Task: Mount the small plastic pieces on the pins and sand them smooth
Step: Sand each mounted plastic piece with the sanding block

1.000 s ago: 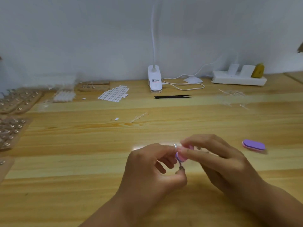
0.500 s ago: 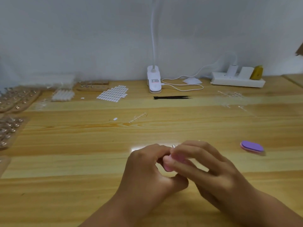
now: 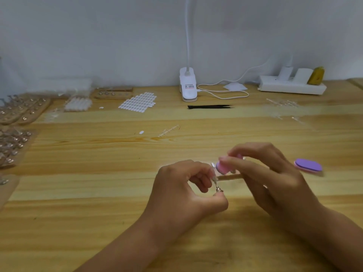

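My left hand (image 3: pixel 184 185) pinches a small metal pin (image 3: pixel 217 183) between thumb and fingers, with a clear plastic piece (image 3: pixel 213 165) on its upper tip. My right hand (image 3: pixel 263 175) grips a pink sanding block (image 3: pixel 223 167) and holds it against that plastic piece. Both hands hover just above the wooden table (image 3: pixel 98 193) near its front middle. A wooden stick (image 3: pixel 231 176) lies on the table under my right hand.
A second purple and pink sanding block (image 3: pixel 308 165) lies to the right. Black tweezers (image 3: pixel 210 107), a sheet of white plastic pieces (image 3: pixel 138 101), a clip lamp (image 3: pixel 188 87) and a power strip (image 3: pixel 290 86) sit at the back. Wooden racks of pins (image 3: pixel 17 122) line the left edge.
My right hand has slid the pink block up and to the right along the plastic piece. The pin shows again below my left fingers.
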`<state>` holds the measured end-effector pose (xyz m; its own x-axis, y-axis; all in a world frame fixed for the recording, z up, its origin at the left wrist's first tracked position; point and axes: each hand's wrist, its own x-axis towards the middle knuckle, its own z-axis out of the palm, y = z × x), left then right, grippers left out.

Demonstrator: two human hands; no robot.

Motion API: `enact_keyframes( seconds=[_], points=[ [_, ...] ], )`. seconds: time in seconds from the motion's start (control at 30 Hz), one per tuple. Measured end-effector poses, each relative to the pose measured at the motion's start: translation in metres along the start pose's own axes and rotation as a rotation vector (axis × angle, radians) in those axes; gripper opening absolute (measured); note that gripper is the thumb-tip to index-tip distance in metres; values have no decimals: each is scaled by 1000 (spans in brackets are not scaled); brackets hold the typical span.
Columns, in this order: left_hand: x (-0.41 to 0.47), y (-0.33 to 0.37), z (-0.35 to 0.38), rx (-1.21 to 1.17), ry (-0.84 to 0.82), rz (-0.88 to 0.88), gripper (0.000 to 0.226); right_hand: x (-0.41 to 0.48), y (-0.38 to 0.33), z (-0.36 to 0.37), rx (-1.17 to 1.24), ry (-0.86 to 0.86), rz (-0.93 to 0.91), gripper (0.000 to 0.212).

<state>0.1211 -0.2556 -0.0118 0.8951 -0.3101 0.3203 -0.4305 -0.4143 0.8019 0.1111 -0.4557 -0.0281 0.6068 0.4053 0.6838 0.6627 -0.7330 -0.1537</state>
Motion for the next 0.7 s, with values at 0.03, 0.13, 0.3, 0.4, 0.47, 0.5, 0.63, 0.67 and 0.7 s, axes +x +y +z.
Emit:
enact_keyframes(
  seconds=[0.03,0.13,0.3,0.4,0.47,0.5,0.63,0.67,0.7],
  points=[
    [0,0,0,-4,-10,2,18,-1,-3,2,29,10,6,39],
    [-2,0,0,15,-35,43,19,-4,-11,10,45,-45,-104,46],
    [-1,-2,2,-68,23,-11,16,-2,4,3,1,36,-6,35],
    [-2,-2,0,-190,-27,-11,21,-2,-8,12,127,73,-37,31],
    [-1,-1,-2,-286,-50,5,21,0,-9,13,161,75,-47,32],
    [0,-1,-4,-344,-49,5,17,1,-5,11,162,96,-9,31],
    [4,-4,-7,-658,-63,-98,11,1,-4,6,200,237,155,35],
    [4,-5,-6,-714,-77,-112,14,1,-10,8,204,263,130,34],
    [5,-6,-6,-764,-99,-117,17,1,-15,11,193,277,87,33]
  ],
)
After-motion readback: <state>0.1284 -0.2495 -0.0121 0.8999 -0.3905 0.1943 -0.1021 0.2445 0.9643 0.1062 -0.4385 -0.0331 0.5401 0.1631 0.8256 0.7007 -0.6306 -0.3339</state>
